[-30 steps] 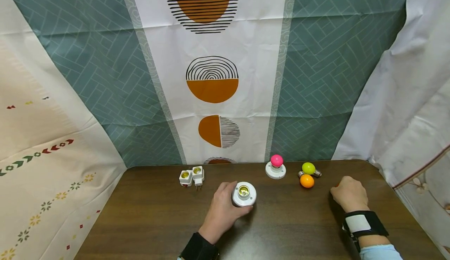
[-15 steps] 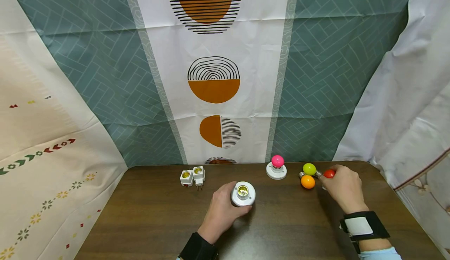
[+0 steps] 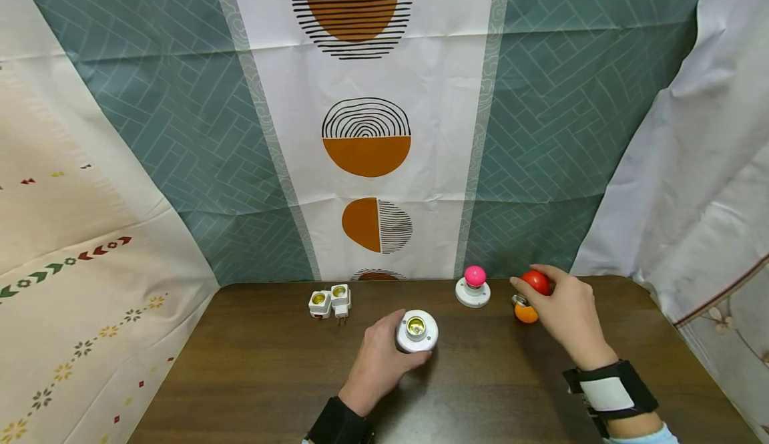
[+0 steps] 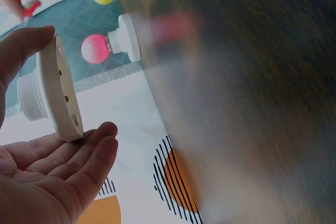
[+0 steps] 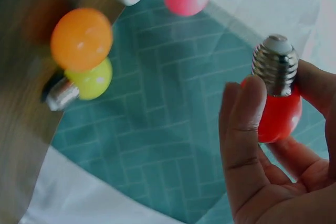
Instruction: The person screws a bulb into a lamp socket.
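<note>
A round white bulb socket (image 3: 416,332) with a brass-lined opening is gripped at its rim by my left hand (image 3: 380,362). In the left wrist view the socket's base (image 4: 62,90) shows side-on between thumb and fingers, raised off the table. My right hand (image 3: 567,310) pinches a red light bulb (image 3: 535,282) above the table. The right wrist view shows that red bulb's metal screw cap (image 5: 275,65) pointing up, away from the palm. Below the right hand lies an orange bulb (image 3: 526,313); a yellow-green bulb (image 5: 92,80) beside it is hidden in the head view.
A pink bulb (image 3: 474,276) stands upright in another white socket (image 3: 472,296) near the back edge. Two small square white plug sockets (image 3: 319,304) sit at the back left of the brown table (image 3: 270,364). Patterned cloth (image 3: 535,130) hangs behind.
My right hand has picked up the red bulb from the table at the right and carried it left and up, over the other bulbs. The left hand keeps holding the socket in place.
</note>
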A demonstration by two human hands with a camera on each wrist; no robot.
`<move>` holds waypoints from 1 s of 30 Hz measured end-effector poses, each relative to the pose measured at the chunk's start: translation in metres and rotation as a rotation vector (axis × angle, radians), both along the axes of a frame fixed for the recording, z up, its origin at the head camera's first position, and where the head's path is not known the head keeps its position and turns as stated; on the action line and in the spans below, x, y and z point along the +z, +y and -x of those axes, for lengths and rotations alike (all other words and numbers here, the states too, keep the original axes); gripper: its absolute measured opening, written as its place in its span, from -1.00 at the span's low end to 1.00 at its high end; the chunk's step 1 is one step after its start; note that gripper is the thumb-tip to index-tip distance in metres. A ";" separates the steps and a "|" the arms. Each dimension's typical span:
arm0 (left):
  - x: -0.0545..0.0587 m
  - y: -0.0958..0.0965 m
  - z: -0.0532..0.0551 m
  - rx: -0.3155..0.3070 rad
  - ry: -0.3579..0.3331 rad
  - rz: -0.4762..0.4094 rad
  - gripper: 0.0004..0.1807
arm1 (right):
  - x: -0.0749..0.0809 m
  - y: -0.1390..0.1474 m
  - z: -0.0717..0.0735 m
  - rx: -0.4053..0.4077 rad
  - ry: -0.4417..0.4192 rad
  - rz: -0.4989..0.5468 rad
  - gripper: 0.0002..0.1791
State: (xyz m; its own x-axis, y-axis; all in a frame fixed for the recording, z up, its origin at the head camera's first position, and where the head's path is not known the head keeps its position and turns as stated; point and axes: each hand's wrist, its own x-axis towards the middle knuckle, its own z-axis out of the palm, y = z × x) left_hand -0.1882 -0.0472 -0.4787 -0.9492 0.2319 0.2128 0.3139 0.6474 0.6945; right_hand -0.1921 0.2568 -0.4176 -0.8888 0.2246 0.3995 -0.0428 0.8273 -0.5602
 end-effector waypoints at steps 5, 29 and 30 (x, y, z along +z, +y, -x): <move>0.000 0.002 0.000 -0.001 -0.004 0.012 -0.22 | 0.006 -0.014 -0.003 0.049 -0.003 0.046 -0.33; 0.004 0.009 -0.005 -0.005 -0.008 0.044 -0.23 | 0.012 -0.058 -0.009 0.303 0.015 0.281 -0.44; 0.003 0.010 -0.005 -0.004 -0.010 0.045 -0.22 | 0.012 -0.060 -0.009 0.333 0.020 0.303 -0.42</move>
